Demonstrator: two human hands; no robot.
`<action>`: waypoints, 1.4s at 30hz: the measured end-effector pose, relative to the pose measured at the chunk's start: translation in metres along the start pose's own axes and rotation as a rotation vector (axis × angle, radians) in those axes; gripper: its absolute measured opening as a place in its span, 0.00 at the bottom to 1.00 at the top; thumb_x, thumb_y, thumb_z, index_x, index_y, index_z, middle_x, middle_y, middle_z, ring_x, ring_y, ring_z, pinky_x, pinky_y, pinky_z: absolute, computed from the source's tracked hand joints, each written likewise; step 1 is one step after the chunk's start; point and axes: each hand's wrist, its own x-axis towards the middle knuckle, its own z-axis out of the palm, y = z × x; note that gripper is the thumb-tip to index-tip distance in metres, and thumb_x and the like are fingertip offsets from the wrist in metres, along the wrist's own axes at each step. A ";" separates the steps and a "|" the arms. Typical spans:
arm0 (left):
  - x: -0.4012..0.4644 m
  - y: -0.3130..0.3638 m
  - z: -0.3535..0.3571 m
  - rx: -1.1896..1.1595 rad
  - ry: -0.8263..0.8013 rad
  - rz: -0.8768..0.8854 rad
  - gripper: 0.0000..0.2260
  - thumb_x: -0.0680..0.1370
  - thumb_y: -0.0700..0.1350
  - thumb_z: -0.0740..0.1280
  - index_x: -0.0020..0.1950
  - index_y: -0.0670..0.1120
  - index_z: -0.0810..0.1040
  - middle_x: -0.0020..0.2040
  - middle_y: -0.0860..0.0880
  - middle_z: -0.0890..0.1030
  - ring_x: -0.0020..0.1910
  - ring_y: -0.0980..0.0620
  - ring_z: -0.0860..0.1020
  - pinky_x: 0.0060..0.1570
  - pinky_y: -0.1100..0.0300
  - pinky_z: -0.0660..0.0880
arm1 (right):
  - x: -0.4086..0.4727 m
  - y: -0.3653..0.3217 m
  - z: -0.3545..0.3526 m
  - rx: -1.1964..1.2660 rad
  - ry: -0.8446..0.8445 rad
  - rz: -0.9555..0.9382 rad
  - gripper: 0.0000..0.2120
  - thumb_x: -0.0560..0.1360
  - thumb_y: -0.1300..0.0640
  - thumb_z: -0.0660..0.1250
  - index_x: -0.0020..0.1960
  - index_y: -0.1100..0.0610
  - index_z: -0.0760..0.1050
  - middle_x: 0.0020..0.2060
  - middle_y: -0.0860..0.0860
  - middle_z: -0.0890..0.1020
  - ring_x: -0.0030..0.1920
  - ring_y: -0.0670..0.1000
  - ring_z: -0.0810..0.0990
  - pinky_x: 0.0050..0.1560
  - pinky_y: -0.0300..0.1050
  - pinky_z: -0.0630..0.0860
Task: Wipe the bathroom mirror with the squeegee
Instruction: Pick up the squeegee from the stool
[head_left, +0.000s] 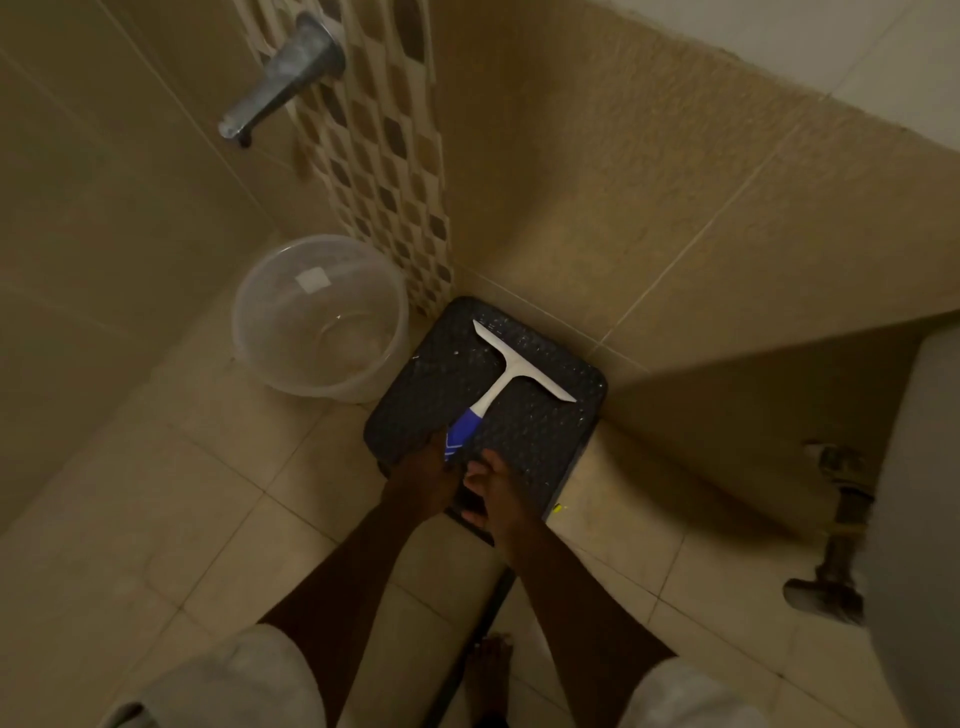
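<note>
My left hand is curled around the blue end of the squeegee, which lies on the dark stool with its handle running away toward the white blade, while my right hand hangs loosely open just beside it.

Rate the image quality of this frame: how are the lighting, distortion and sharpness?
Head view: dim, warm light; wide-angle bending curves the wall tile lines; the white squeegee on the dark stool reads clearly; both hands, left hand and right hand, are dark and soft, so the grip is hard to judge; a deep shadow falls at right.
</note>
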 end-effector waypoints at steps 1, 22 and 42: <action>0.003 -0.003 0.001 -0.024 -0.004 -0.005 0.26 0.80 0.46 0.60 0.76 0.45 0.55 0.71 0.41 0.67 0.69 0.43 0.68 0.68 0.45 0.65 | 0.006 -0.002 0.005 0.041 0.022 0.024 0.24 0.80 0.62 0.57 0.75 0.53 0.58 0.71 0.59 0.67 0.69 0.60 0.68 0.65 0.54 0.69; -0.008 0.018 -0.012 -0.128 -0.031 -0.006 0.18 0.80 0.42 0.58 0.71 0.46 0.66 0.66 0.45 0.74 0.64 0.48 0.73 0.66 0.53 0.68 | 0.000 -0.016 0.010 0.079 0.273 0.049 0.19 0.79 0.59 0.61 0.69 0.56 0.67 0.61 0.60 0.75 0.55 0.56 0.76 0.49 0.47 0.74; -0.146 0.106 -0.087 -0.193 0.217 0.077 0.17 0.80 0.43 0.60 0.70 0.48 0.69 0.67 0.45 0.74 0.64 0.47 0.72 0.66 0.49 0.68 | -0.186 -0.070 -0.046 0.198 0.169 -0.138 0.15 0.81 0.58 0.54 0.64 0.61 0.71 0.54 0.59 0.80 0.43 0.52 0.78 0.37 0.44 0.73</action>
